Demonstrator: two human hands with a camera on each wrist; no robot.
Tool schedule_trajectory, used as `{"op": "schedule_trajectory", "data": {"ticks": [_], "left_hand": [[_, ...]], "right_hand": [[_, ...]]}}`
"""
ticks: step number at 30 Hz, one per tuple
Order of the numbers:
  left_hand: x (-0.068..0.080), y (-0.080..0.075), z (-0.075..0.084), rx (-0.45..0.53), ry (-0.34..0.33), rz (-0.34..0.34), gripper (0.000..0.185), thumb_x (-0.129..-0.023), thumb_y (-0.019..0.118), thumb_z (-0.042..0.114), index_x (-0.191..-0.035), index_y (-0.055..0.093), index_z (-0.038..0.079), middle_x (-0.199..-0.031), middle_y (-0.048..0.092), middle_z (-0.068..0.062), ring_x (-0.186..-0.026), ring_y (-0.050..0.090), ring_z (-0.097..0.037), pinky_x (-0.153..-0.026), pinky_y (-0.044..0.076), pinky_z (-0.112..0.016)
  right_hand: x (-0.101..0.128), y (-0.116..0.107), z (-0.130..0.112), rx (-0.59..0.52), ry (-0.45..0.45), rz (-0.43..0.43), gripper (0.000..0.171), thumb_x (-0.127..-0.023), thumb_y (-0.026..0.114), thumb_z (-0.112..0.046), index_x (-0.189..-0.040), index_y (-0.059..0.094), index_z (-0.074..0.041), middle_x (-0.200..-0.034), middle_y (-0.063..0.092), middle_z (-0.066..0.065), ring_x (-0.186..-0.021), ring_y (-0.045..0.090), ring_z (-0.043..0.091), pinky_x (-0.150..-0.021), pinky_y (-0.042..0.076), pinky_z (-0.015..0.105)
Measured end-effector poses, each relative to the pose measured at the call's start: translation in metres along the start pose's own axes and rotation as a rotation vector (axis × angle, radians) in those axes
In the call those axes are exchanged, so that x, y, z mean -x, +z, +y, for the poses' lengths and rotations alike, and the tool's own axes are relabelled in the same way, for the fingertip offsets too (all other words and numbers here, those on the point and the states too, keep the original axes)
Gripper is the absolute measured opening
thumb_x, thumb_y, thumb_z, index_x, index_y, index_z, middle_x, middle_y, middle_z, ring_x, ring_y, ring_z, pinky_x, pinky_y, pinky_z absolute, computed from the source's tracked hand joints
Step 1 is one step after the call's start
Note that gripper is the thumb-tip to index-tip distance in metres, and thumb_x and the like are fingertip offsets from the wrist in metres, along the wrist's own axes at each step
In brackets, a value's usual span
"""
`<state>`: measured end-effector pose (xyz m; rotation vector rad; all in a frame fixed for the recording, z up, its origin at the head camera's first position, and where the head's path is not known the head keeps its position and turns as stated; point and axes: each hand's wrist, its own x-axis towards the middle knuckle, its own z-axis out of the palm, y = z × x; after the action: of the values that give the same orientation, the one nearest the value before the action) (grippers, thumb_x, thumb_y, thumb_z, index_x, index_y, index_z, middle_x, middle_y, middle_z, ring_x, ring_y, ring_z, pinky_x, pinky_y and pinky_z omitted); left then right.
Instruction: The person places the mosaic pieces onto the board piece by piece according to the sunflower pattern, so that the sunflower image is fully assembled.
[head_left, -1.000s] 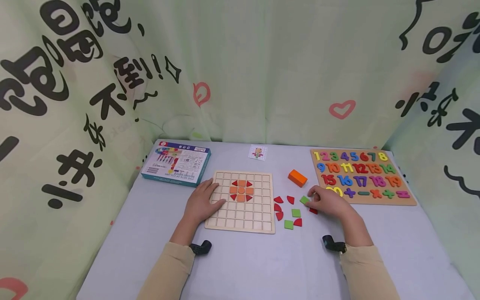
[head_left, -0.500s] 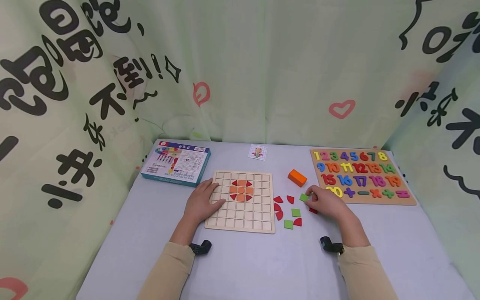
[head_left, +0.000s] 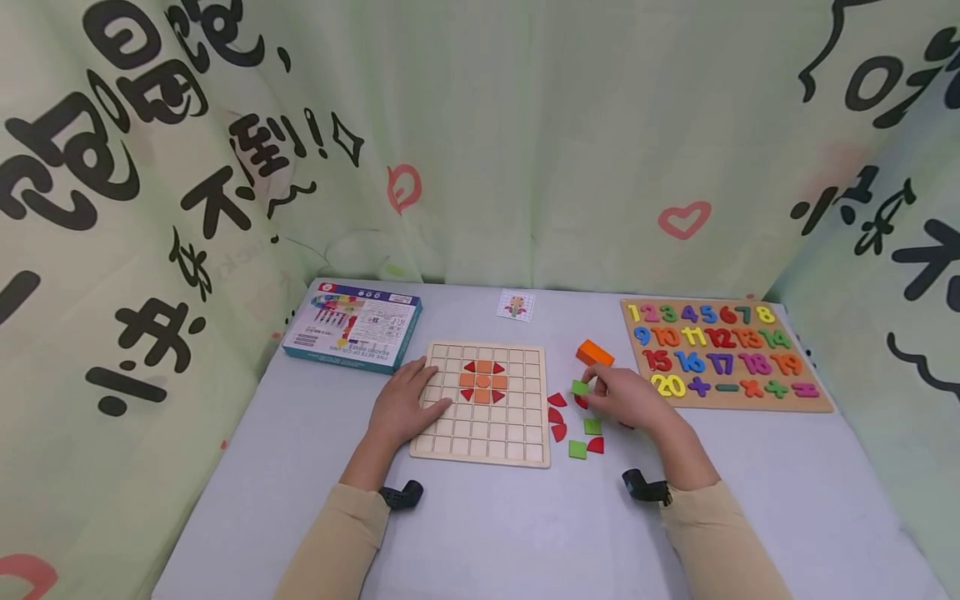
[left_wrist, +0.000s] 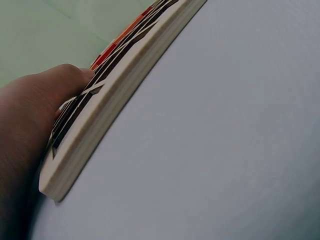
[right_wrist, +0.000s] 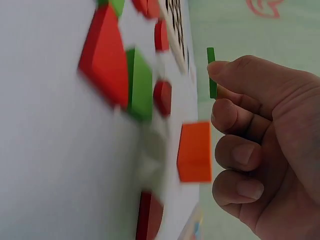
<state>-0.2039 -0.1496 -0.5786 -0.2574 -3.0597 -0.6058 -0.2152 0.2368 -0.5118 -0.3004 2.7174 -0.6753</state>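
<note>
A person sits at a grey table (head_left: pixel 525 533) with both arms in tan sleeves. The right hand (head_left: pixel 626 400) pinches one small green square tile (head_left: pixel 579 387) between the thumb and the first finger and holds it in the air, above the loose pieces and just to the right of the wooden grid board (head_left: pixel 517 442); in the right wrist view the same tile (right_wrist: pixel 212 72) shows edge-on at the fingertips, and the other three fingers are curled under it. The left hand (head_left: pixel 405 404) lies flat on the left edge of the board with relaxed fingers and the thumb on the grid, holding nothing; the left wrist view shows only a part of this hand (left_wrist: pixel 30 115) against the board's side. On the board I count five orange squares (head_left: pixel 483 381) forming a cross, with four red corner pieces (head_left: pixel 469 367) around them. On the table between the board and the right hand I count two more green squares (head_left: pixel 577 449) and some red quarter-round pieces (head_left: pixel 557 400); at least five are seen, others are maybe hidden by the hand. One orange block (head_left: pixel 594 352) stands just behind the right hand. At the far right lies one number puzzle board (head_left: pixel 723 354) with coloured numbers from 1 to 20 and a few signs. At the far left lies one blue box (head_left: pixel 352 325), and one small pattern card (head_left: pixel 515 304) lies at the back of the table. Green curtains with black letters hang around the table.
</note>
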Motion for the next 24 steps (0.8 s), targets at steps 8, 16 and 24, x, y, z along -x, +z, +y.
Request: {"op": "schedule_trajectory", "data": {"ticks": [8,16,24], "left_hand": [[0.0,0.001,0.0,0.007,-0.001,0.009,0.076,-0.088,0.058,0.062,-0.149,0.046,0.019,-0.16,0.036,-0.005,-0.148,0.032,-0.027,-0.118,0.036,-0.049],[0.001,0.0,0.0,0.009,-0.007,0.002,0.076,-0.088,0.059,0.062,-0.149,0.045,0.019,-0.16,0.035,-0.005,-0.148,0.032,-0.027,-0.119,0.035,-0.048],[0.001,-0.002,0.0,0.015,-0.004,-0.001,0.076,-0.088,0.058,0.063,-0.149,0.045,0.019,-0.16,0.036,-0.005,-0.148,0.032,-0.027,-0.119,0.034,-0.048]], "right_hand": [[-0.005,0.013,-0.046,0.007,-0.068,-0.033,0.031,-0.09,0.072,-0.026,-0.116,0.061,-0.014,-0.076,0.057,0.001,-0.065,0.052,0.016,-0.056,0.046,0.026],[-0.008,0.029,-0.082,0.02,-0.122,-0.044,0.028,-0.09,0.07,-0.027,-0.115,0.062,-0.016,-0.073,0.055,-0.001,-0.063,0.051,0.015,-0.053,0.041,0.025],[-0.018,0.048,-0.104,0.015,-0.193,-0.045,0.023,-0.09,0.07,-0.028,-0.111,0.064,-0.019,-0.072,0.054,-0.003,-0.061,0.051,0.014,-0.05,0.041,0.025]]}}
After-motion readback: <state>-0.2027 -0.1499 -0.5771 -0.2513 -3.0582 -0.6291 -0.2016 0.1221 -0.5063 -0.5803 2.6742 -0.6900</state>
